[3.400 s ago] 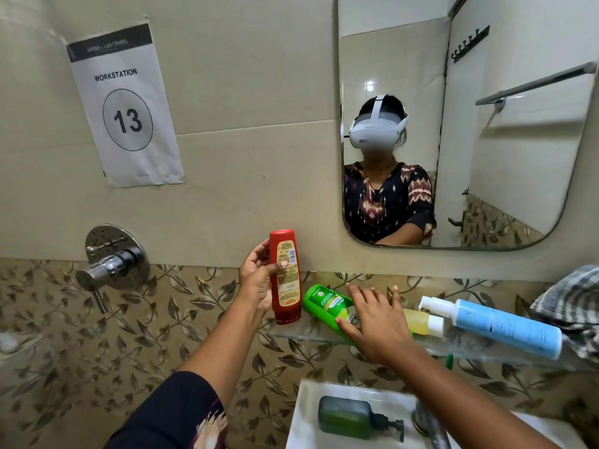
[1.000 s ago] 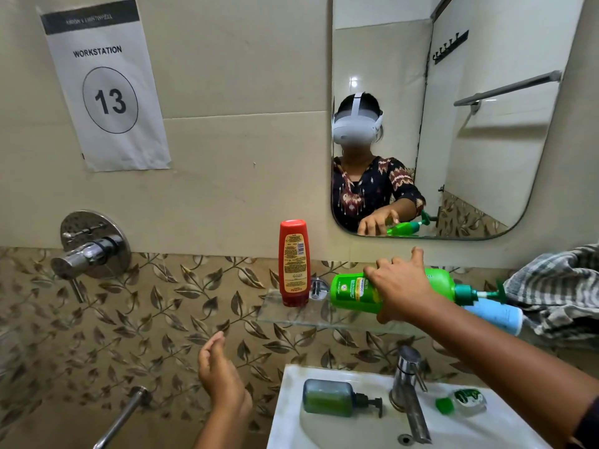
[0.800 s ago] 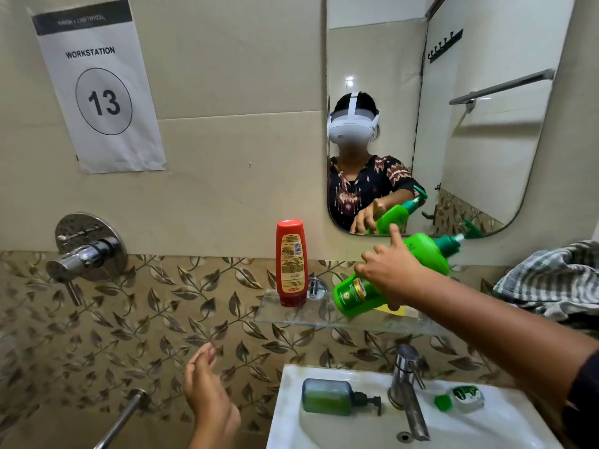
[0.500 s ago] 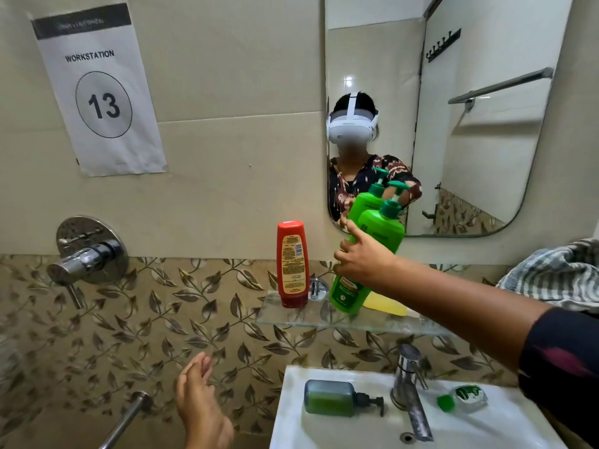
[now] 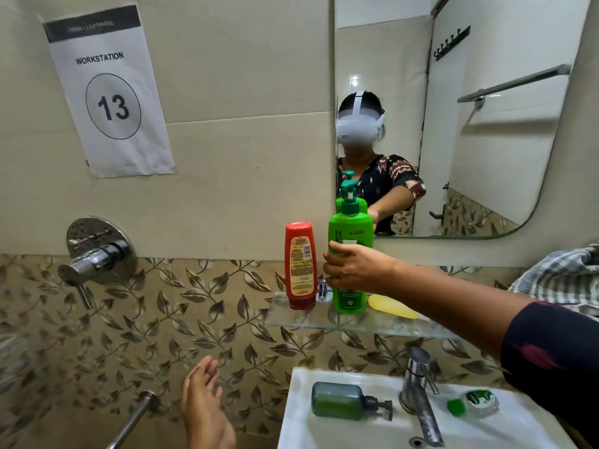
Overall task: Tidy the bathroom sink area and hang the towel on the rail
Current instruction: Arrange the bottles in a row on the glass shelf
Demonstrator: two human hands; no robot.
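Right hand (image 5: 355,270) grip clasps the green bottle (image 5: 350,254), forearm hiding the shelf (image 5: 291,315) beyond.

One head-worn camera looks forward and slightly down, close to the mirror (image 5: 453,124) and sink (image 5: 324,432).

Our right forearm (image 5: 453,299) hides most of the yellow bottle (image 5: 392,306); the striped towel (image 5: 560,277) runs off frame.

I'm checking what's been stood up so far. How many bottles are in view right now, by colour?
Red: 1, red bottle upright on the glass shelf
Bright green: 1, green pump bottle upright
Yellow: 1, yellow bottle lying flat
Dark green: 1, soap dispenser lying on the sink
Total: 4
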